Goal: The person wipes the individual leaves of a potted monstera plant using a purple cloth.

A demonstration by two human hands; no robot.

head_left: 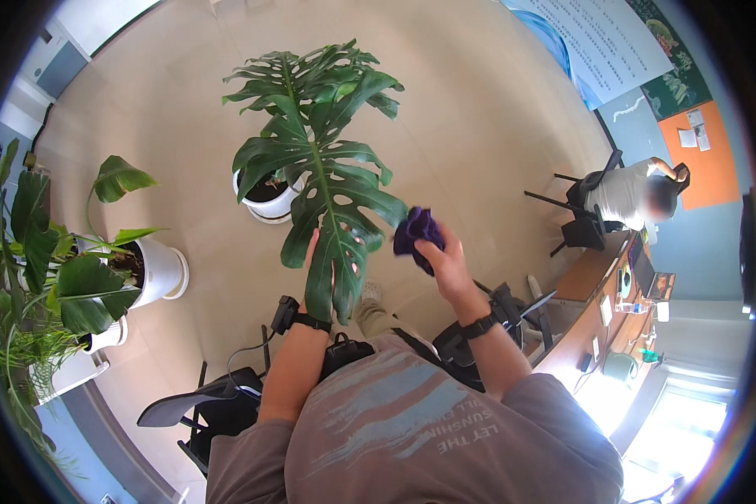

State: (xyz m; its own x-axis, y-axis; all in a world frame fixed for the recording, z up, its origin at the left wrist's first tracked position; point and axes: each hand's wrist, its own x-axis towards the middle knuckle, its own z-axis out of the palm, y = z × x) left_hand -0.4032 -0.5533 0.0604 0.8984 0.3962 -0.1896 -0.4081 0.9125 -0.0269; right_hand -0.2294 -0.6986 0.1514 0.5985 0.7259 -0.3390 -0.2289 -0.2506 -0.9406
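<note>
A tall potted plant with big split green leaves stands in a white pot point(270, 204) in front of me. My left hand point(317, 267) lies under one large hanging leaf point(332, 214) and supports it from behind, mostly hidden by it. My right hand point(442, 252) is raised just right of that leaf and grips a crumpled purple cloth point(417, 230), which touches the leaf's right edge. Both wrists carry black bands.
Another white pot point(161, 269) with broad-leaved plants stands at the left, with more greenery along the left rim. A person sits on a black chair point(586, 220) at the right near a wooden desk point(598, 311). Black chair parts lie under me.
</note>
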